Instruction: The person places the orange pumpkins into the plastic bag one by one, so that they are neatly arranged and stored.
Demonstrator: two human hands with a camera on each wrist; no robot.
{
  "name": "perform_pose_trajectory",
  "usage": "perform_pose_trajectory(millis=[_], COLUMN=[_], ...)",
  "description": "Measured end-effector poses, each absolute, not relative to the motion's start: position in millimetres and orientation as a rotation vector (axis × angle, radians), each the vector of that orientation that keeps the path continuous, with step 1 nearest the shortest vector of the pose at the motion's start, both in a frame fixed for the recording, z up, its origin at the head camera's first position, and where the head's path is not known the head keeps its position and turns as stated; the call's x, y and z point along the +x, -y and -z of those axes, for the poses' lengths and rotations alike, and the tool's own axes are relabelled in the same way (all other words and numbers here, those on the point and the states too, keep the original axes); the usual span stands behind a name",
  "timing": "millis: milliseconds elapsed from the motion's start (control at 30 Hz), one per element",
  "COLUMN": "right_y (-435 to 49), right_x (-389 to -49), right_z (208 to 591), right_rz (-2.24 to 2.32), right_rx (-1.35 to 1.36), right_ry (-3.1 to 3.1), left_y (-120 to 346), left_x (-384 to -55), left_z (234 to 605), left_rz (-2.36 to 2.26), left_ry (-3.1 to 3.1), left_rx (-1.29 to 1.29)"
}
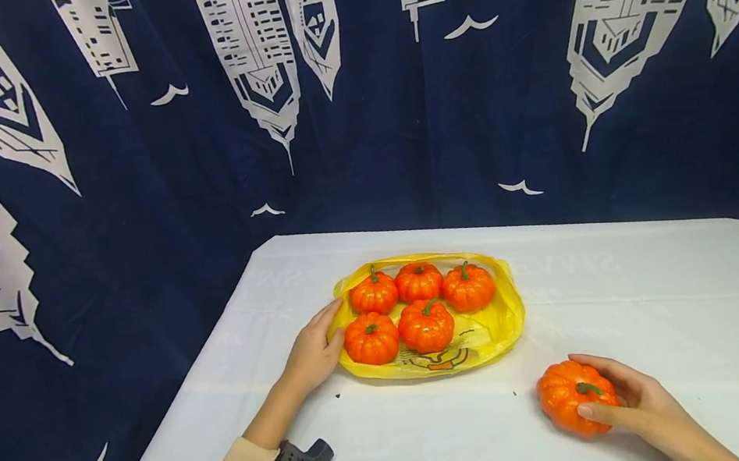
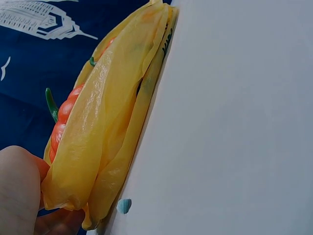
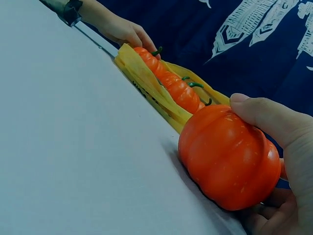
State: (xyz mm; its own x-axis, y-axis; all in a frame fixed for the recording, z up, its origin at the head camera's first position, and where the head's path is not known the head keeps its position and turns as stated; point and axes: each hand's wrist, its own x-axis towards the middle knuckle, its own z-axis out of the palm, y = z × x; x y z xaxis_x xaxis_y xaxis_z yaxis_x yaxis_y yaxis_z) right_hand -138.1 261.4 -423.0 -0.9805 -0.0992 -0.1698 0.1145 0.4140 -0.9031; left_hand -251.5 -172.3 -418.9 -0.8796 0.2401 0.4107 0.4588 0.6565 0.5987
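Note:
My right hand grips a small orange pumpkin with a green stem, thumb on the near side and fingers round the far side. In the right wrist view this pumpkin is close over the white tabletop. Farther back, a yellow plastic bag lies with its mouth spread wide and its rim folded low. Several similar pumpkins sit inside it in two rows, toward its left. My left hand holds the bag's left edge; in the left wrist view the yellow film passes between thumb and fingers.
The white-covered table extends right of the bag. A dark blue curtain printed with white buildings hangs behind and to the left. On my left wrist is a black strap device. Tiny dark specks dot the cloth.

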Motion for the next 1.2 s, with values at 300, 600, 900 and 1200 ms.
perform_pose_trajectory(millis=[300,600,900,1200], right_y=[-261,-258,-254,-234], right_x=[-139,-141,-154,-179], right_z=[422,418,410,392], right_rz=[1.596,1.642,1.698,1.732], right_rx=[0.047,-0.03,-0.171,-0.276], right_ry=[-2.46,-2.482,-2.55,-2.533], left_y=[172,173,172,173], left_x=[-251,-251,-252,-252], left_z=[418,417,416,417], left_rz=[1.044,1.013,1.035,1.02], left_ry=[2.584,2.583,2.61,2.582], left_rx=[-0.555,-0.541,-0.531,-0.546])
